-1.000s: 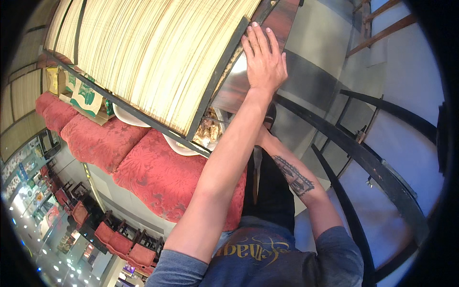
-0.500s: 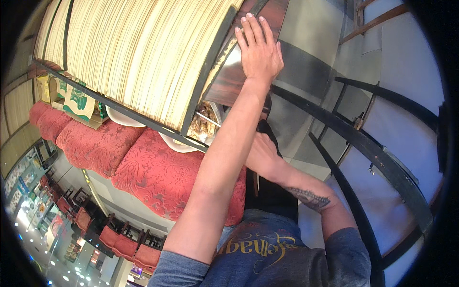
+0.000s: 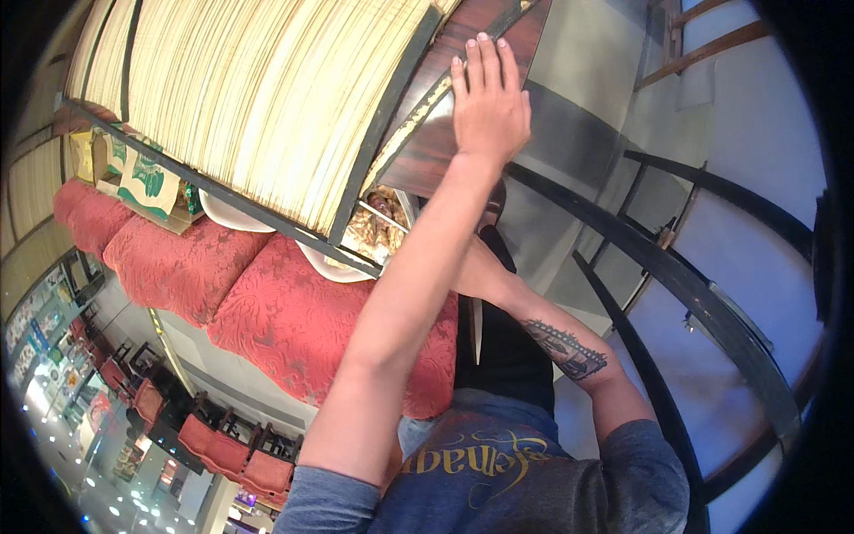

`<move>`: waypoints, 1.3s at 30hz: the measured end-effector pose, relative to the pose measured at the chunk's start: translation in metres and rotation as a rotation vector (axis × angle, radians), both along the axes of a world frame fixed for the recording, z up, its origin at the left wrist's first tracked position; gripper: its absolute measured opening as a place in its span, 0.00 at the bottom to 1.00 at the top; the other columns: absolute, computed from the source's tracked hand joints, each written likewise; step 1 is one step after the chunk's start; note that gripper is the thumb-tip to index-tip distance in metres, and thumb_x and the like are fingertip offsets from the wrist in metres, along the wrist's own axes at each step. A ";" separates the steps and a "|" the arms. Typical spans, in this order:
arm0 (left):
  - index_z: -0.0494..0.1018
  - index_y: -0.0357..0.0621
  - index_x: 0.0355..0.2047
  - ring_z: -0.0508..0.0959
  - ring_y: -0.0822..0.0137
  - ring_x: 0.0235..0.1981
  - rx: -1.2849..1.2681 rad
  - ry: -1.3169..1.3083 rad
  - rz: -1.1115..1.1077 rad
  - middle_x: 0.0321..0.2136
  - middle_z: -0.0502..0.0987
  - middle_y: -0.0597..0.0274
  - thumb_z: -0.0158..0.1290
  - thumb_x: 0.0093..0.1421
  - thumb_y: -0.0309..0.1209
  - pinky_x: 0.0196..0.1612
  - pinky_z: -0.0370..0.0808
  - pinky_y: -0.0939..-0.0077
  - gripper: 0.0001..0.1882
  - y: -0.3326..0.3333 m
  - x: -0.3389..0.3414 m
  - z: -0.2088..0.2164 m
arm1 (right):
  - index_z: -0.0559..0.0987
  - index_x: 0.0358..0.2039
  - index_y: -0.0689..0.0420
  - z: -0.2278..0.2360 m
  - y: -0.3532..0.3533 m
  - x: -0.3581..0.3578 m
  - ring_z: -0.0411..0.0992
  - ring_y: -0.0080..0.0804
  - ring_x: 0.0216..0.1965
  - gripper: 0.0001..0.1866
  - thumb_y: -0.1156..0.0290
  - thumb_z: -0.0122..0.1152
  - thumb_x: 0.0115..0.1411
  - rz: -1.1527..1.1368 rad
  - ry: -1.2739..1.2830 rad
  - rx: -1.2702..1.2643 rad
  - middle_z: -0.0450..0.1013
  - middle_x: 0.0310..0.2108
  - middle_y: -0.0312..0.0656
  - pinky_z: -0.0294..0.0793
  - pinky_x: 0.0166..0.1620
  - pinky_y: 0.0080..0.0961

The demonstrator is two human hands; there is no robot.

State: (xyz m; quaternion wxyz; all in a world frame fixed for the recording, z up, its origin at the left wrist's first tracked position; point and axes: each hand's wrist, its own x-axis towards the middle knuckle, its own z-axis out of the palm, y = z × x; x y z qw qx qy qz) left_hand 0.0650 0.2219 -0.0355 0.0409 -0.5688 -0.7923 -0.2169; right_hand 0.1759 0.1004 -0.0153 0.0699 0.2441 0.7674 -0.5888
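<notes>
My left hand lies flat, palm down, on a dark reddish wood board, its fingers stretched out across a black edge strip with chipped yellow patches. Beside it stands a broad panel of pale slats with a black frame. My right hand is bent inward beneath the left forearm, so most of its fingers are hidden. A pointed, blade-like thing sticks out just below that hand, against my dark trousers. Its other end is out of sight, and I cannot tell whether the hand grips it.
Red patterned cushions run along the left, below white dishes and a printed paper bag. A tray of brown pieces sits by the panel's corner. Black curved bars stand at the right.
My left hand has shifted slightly toward me and its fingers are closer together. The right hand has moved up and left, and more of the blade-like thing shows below it.
</notes>
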 end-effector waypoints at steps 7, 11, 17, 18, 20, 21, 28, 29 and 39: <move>0.73 0.39 0.53 0.73 0.51 0.52 0.148 -0.129 -0.254 0.50 0.74 0.49 0.55 0.58 0.27 0.54 0.68 0.54 0.21 -0.057 -0.083 0.074 | 0.72 0.47 0.64 0.049 0.007 -0.009 0.74 0.62 0.40 0.15 0.66 0.52 0.66 -0.064 -0.099 -0.062 0.75 0.38 0.60 0.73 0.42 0.50; 0.73 0.36 0.50 0.76 0.48 0.42 -0.129 -0.217 0.096 0.39 0.76 0.48 0.67 0.51 0.36 0.47 0.73 0.59 0.29 -0.111 -0.101 0.067 | 0.73 0.46 0.62 0.057 0.017 -0.012 0.75 0.60 0.38 0.15 0.64 0.52 0.67 -0.025 -0.124 0.076 0.76 0.37 0.57 0.74 0.41 0.50; 0.70 0.34 0.37 0.79 0.48 0.34 -0.346 -0.425 0.192 0.32 0.78 0.44 0.71 0.48 0.45 0.39 0.74 0.58 0.30 -0.111 -0.107 0.066 | 0.74 0.48 0.60 0.043 0.013 0.000 0.76 0.58 0.39 0.16 0.62 0.51 0.67 -0.084 -0.065 0.052 0.77 0.37 0.56 0.75 0.41 0.48; 0.70 0.34 0.37 0.79 0.48 0.35 -0.382 -0.415 0.184 0.32 0.78 0.45 0.70 0.49 0.45 0.38 0.75 0.57 0.29 -0.108 -0.108 0.071 | 0.74 0.49 0.60 0.041 0.010 0.001 0.76 0.58 0.39 0.17 0.62 0.51 0.67 -0.096 -0.052 0.050 0.77 0.37 0.56 0.75 0.41 0.48; 0.70 0.35 0.38 0.79 0.47 0.35 -0.429 -0.372 0.178 0.33 0.78 0.45 0.68 0.51 0.47 0.37 0.75 0.56 0.29 -0.110 -0.105 0.072 | 0.74 0.48 0.60 0.041 0.006 0.005 0.76 0.60 0.36 0.17 0.61 0.50 0.67 -0.105 -0.027 0.065 0.77 0.36 0.57 0.76 0.40 0.52; 0.70 0.34 0.38 0.79 0.46 0.35 -0.421 -0.365 0.188 0.33 0.78 0.44 0.68 0.51 0.46 0.38 0.74 0.56 0.29 -0.111 -0.103 0.071 | 0.73 0.48 0.60 0.042 0.005 0.008 0.77 0.61 0.35 0.17 0.61 0.50 0.67 -0.115 -0.017 0.074 0.77 0.36 0.58 0.76 0.39 0.54; 0.68 0.34 0.35 0.77 0.44 0.35 -0.388 -0.382 0.164 0.33 0.76 0.41 0.68 0.52 0.46 0.37 0.73 0.54 0.28 -0.109 -0.099 0.063 | 0.74 0.49 0.59 0.060 0.011 0.005 0.77 0.58 0.33 0.16 0.62 0.50 0.67 -0.092 -0.104 0.121 0.77 0.34 0.55 0.77 0.36 0.51; 0.67 0.34 0.36 0.77 0.43 0.34 -0.394 -0.344 0.131 0.32 0.76 0.40 0.67 0.53 0.46 0.37 0.73 0.53 0.28 -0.109 -0.100 0.063 | 0.74 0.48 0.60 0.061 0.012 0.004 0.77 0.58 0.32 0.16 0.62 0.50 0.67 -0.083 -0.110 0.127 0.77 0.33 0.56 0.77 0.36 0.51; 0.62 0.37 0.36 0.79 0.36 0.28 -0.652 -0.144 -0.028 0.22 0.77 0.37 0.55 0.61 0.56 0.31 0.74 0.48 0.31 -0.099 -0.111 0.062 | 0.80 0.40 0.60 0.043 0.038 -0.001 0.78 0.54 0.29 0.18 0.58 0.52 0.66 -0.023 -0.031 0.154 0.77 0.25 0.54 0.78 0.34 0.47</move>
